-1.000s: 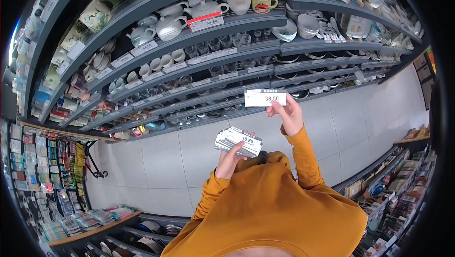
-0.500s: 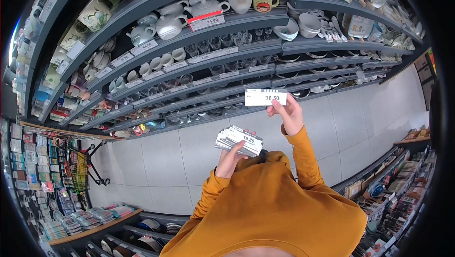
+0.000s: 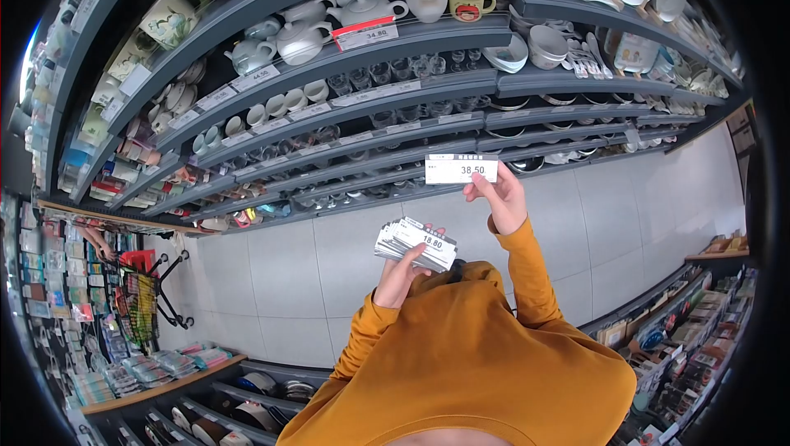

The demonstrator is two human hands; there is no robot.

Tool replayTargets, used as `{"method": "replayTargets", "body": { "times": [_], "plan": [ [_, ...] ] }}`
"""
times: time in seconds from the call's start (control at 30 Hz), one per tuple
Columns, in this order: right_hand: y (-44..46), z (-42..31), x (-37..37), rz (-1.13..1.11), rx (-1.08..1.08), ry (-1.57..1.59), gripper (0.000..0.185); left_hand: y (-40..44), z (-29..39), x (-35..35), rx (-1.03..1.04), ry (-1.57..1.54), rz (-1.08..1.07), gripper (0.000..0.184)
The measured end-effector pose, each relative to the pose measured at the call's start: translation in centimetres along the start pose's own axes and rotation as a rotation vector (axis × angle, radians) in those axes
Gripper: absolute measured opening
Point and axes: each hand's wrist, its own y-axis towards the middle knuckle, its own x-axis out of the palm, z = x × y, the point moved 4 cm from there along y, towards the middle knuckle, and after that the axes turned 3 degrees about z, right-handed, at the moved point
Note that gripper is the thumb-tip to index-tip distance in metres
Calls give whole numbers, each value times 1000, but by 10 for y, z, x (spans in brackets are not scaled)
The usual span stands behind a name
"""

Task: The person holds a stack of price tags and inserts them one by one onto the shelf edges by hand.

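Observation:
My right hand pinches a single white price tag printed 38.50, thumb on its face and fingers behind. Lower and to the left, my left hand grips a fanned stack of price tags, the top one reading 18.80. The thumb presses on the stack's front, and the fingertips show at its upper and right edges. Both hands are in front of my body, above the floor, apart from each other.
Ahead, a dark shelf unit carries white teapots, a yellow mug, bowls, glasses and cups. A red price tag holder is on one shelf edge. At left stands a shopping cart near hanging goods, with another person's arm.
The shelves have shifted slightly in view. At the far left, another person's arm and a red part of the cart have appeared. Both of my hands keep their hold on the tags.

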Motion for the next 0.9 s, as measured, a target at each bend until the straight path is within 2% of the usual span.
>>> {"method": "replayTargets", "body": {
  "times": [0.77, 0.9],
  "plan": [
    [6, -9, -38, -10, 19, 8, 17, 16, -22, 37, -3, -19, -37, 43],
    [7, -14, -48, -29, 17, -14, 16, 19, -27, 50, -4, -40, -15, 39]
  ]
}}
